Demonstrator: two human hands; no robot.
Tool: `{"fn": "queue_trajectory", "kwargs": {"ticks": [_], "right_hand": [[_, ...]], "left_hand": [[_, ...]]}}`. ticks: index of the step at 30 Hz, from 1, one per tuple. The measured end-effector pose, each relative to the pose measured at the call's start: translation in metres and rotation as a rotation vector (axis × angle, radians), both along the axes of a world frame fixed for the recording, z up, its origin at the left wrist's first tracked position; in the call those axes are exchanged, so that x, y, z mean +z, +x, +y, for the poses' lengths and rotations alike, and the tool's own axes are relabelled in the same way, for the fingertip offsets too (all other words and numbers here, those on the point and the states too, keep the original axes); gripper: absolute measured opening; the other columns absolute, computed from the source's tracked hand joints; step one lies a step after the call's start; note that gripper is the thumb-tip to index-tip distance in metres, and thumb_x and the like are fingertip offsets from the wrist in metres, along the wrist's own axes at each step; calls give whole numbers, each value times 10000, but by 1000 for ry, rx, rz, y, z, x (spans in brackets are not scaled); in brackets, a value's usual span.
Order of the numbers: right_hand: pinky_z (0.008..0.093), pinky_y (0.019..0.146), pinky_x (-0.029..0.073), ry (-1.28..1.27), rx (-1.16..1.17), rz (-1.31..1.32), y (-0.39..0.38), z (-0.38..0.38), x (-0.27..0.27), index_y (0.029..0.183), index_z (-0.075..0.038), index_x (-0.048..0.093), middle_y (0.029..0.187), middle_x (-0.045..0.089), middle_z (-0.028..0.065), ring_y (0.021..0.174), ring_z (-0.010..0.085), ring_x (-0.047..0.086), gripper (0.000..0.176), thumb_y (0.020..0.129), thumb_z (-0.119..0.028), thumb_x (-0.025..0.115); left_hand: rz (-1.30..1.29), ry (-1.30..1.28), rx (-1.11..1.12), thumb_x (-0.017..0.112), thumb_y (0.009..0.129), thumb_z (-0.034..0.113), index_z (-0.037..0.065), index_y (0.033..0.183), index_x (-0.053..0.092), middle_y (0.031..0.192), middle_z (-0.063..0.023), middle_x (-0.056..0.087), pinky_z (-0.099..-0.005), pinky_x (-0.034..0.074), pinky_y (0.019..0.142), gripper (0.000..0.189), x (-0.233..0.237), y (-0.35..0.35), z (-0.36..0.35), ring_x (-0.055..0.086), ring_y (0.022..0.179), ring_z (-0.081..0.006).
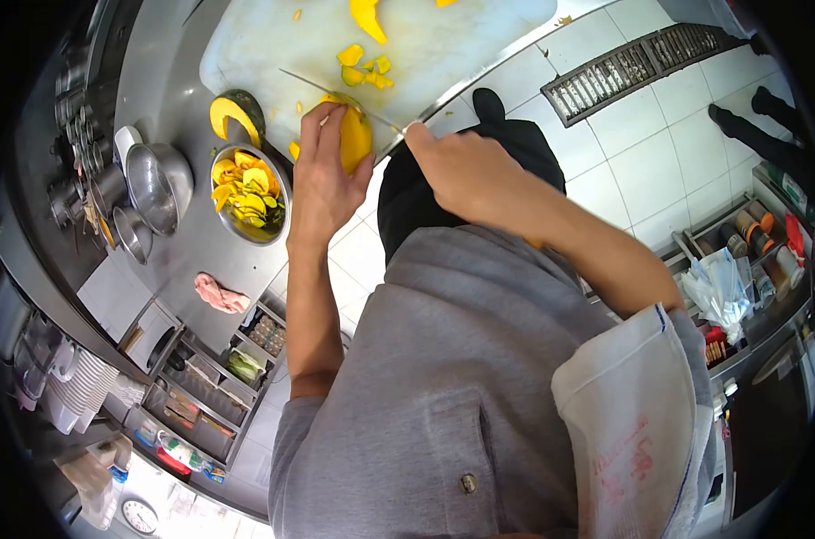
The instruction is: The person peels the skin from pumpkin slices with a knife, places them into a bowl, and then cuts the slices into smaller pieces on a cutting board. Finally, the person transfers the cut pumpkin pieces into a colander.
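Observation:
My left hand grips a piece of yellow-fleshed pumpkin at the near edge of the white cutting board. In my right hand, the fingers are wrapped round the handle of a knife, whose thin blade crosses the board behind the pumpkin piece. Cut pumpkin pieces lie farther up the board, and a curved slice is near its top. A larger pumpkin wedge with dark green rind rests left of my left hand. Whether the blade touches the held piece is hard to tell.
A metal bowl full of pumpkin peelings stands on the steel counter, close to my left forearm. Several steel bowls are farther left. A pink cloth lies near the counter's end. Another person's feet are at the right, past a floor drain grate.

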State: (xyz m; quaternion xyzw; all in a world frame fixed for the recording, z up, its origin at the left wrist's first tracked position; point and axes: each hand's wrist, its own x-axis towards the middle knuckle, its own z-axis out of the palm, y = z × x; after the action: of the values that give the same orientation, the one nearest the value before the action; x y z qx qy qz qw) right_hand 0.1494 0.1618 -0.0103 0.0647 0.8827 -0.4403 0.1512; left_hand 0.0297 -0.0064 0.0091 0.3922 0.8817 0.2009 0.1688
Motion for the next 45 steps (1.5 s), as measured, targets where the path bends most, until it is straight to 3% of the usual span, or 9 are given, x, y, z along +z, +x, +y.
{"fn": "queue_trajectory", "kwargs": {"ticks": [4, 6, 10, 12, 21, 34, 39, 42, 45], "right_hand": [[524, 675, 539, -60, 17, 53, -27, 5, -8, 1094, 4, 443, 809, 668, 265, 796, 448, 674, 255, 855, -26, 525], [547, 763, 517, -312, 36, -354, -38, 25, 11, 1118, 7, 435, 832, 662, 275, 900, 459, 654, 276, 861, -43, 523], [526, 733, 527, -252, 18, -161, -19, 19, -15, 1134, 8, 433, 812, 660, 269, 850, 452, 659, 295, 861, -53, 527], [509, 683, 535, -27, -18, -15, -9, 18, -5, 1131, 8, 450, 798, 667, 246, 797, 437, 667, 299, 849, -39, 536], [488, 640, 544, 202, 180, 33, -1, 37, 19, 1118, -1, 488, 778, 679, 220, 739, 398, 684, 278, 847, -28, 542], [494, 630, 523, 57, 139, 45, -17, 31, -6, 1124, 15, 480, 841, 660, 253, 767, 437, 659, 276, 856, -37, 523], [532, 705, 492, -245, 109, -368, -22, 49, 6, 1167, -3, 467, 861, 656, 236, 845, 448, 644, 316, 863, -66, 522], [537, 708, 495, -67, 140, -101, -12, 44, 2, 1183, -11, 466, 855, 656, 243, 845, 450, 641, 322, 869, -61, 515], [539, 719, 499, 15, 197, -107, -15, 46, 9, 1169, -10, 468, 852, 652, 253, 847, 456, 637, 306, 870, -54, 513]], "left_hand": [[-14, 11, 11, 767, 716, -3, -35, 1283, 524, 1308, -182, 496, -423, 522, 911, 618, 1, -1, 0, 577, 1109, -397], [-16, 31, 6, 767, 715, -4, -35, 1284, 524, 1306, -180, 499, -412, 524, 905, 619, -2, -1, 0, 582, 1099, -389], [4, 55, 53, 757, 721, -3, -42, 1292, 518, 1303, -185, 498, -404, 527, 900, 620, -4, 4, -2, 586, 1094, -378], [13, 47, 54, 751, 724, -3, -46, 1296, 515, 1306, -190, 493, -408, 527, 904, 620, -4, 6, 1, 586, 1098, -378], [-7, -31, 55, 697, 692, -25, -65, 1319, 480, 1355, -209, 443, -435, 477, 995, 665, 1, 3, 0, 523, 1192, -424], [-40, -11, 72, 704, 690, -41, -43, 1327, 460, 1343, -209, 443, -434, 488, 980, 682, 1, 1, 0, 529, 1168, -419], [-77, 29, 168, 728, 710, -31, -25, 1321, 479, 1289, -203, 493, -432, 498, 948, 660, 0, 7, -10, 550, 1130, -412], [48, -62, 45, 748, 713, -19, -16, 1308, 506, 1193, -206, 560, -441, 496, 915, 643, -1, 6, -20, 568, 1090, -412], [19, -39, 75, 757, 714, -21, -14, 1300, 524, 1123, -215, 595, -446, 491, 894, 630, 0, 7, -19, 581, 1058, -409]]}}
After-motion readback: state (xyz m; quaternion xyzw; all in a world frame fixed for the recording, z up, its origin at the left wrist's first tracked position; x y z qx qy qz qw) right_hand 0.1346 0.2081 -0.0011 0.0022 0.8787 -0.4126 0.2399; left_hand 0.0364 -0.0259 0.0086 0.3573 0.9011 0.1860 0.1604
